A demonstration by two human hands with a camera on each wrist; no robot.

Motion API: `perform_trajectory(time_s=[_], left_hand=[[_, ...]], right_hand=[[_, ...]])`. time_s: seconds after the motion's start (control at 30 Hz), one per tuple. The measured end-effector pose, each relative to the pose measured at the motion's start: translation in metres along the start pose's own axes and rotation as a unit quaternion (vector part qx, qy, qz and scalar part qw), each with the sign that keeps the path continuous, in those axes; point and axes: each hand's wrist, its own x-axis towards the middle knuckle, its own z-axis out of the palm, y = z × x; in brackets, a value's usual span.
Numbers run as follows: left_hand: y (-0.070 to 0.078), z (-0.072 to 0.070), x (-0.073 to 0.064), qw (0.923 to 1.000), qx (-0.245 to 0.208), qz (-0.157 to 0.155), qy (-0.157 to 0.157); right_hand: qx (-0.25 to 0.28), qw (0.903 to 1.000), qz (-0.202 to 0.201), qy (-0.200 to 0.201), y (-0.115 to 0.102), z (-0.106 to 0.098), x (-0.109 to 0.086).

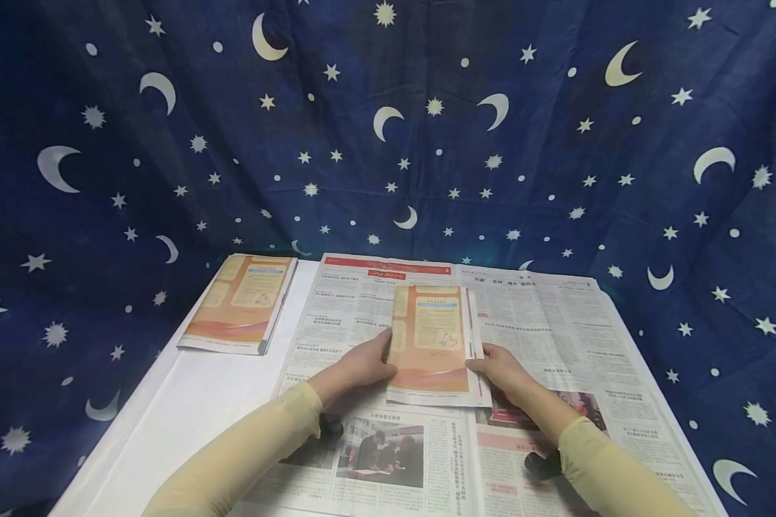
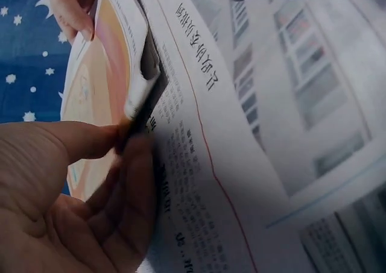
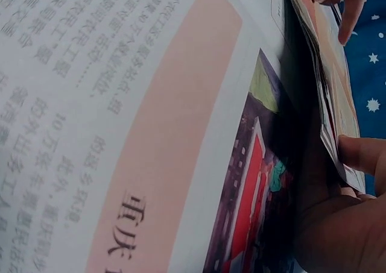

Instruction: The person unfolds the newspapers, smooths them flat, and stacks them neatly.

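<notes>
A folded newspaper with an orange printed front lies over an opened-out newspaper in the head view. My left hand pinches its left edge, thumb on top and fingers underneath. On the opposite edge, my right hand grips the layered sheets between thumb and fingers. The left wrist view has the left thumb pressing near a folded corner, fingers curled beneath. Seen from the right wrist, the right thumb sits on the orange side, and the stacked page edges face the camera.
Another folded newspaper with the same orange front lies at the far left of the white table. A dark blue curtain with moons and stars hangs behind and along both sides of the table.
</notes>
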Motion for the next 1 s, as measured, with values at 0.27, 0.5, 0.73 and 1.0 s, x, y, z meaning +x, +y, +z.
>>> perform_trajectory(time_s=[0.27, 0.5, 0.73, 1.0], left_hand=[[0.0, 0.0, -0.005, 0.9846, 0.13, 0.114, 0.026], [-0.005, -0.002, -0.009, 0.9701, 0.178, 0.163, -0.023], [-0.012, 0.0, -0.008, 0.9627, 0.21, 0.167, -0.037], [-0.016, 0.001, -0.007, 0.959, 0.229, 0.161, -0.042]], right_hand=[[-0.019, 0.9996, -0.016, -0.011, -0.001, -0.006, -0.006], [-0.044, 0.9986, -0.028, 0.009, -0.003, -0.016, -0.012], [-0.066, 0.9957, -0.035, 0.056, -0.01, -0.026, -0.024], [0.002, 0.9992, -0.029, 0.029, -0.017, -0.023, -0.035]])
